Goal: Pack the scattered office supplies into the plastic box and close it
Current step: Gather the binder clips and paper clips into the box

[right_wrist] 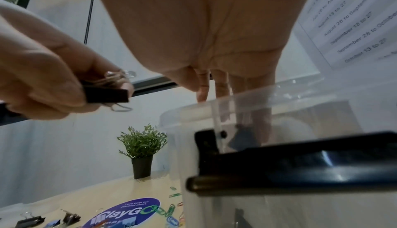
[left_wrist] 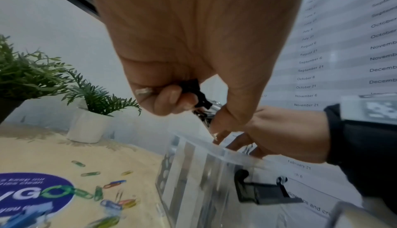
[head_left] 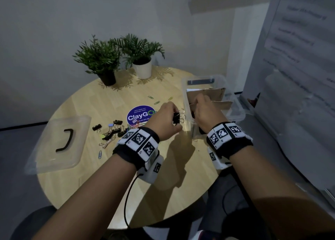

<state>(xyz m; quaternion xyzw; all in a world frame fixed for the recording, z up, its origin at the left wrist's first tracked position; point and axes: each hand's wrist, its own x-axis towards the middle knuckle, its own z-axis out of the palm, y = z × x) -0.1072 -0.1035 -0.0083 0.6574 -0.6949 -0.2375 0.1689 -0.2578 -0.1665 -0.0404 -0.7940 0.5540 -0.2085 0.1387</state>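
Observation:
My left hand (head_left: 174, 118) grips a small bunch of black binder clips (head_left: 176, 118) just left of the clear plastic box (head_left: 237, 104), level with its rim. The left wrist view shows the fingers curled round the clips (left_wrist: 193, 87). The right wrist view shows those clips (right_wrist: 107, 94) too. My right hand (head_left: 199, 102) reaches down inside the box (right_wrist: 257, 96), fingers pointing down. A dark binder clip (right_wrist: 244, 140) hangs at their tips, seen through the wall. Brown cardboard (head_left: 208, 95) lies in the box.
The clear lid (head_left: 59, 131) with a black handle lies at the table's left edge. Several binder clips (head_left: 112, 131) and coloured paper clips (head_left: 156, 102) are scattered around a purple sticker (head_left: 139, 115). Two potted plants (head_left: 101, 58) stand at the back. A printed board (head_left: 299, 58) stands right.

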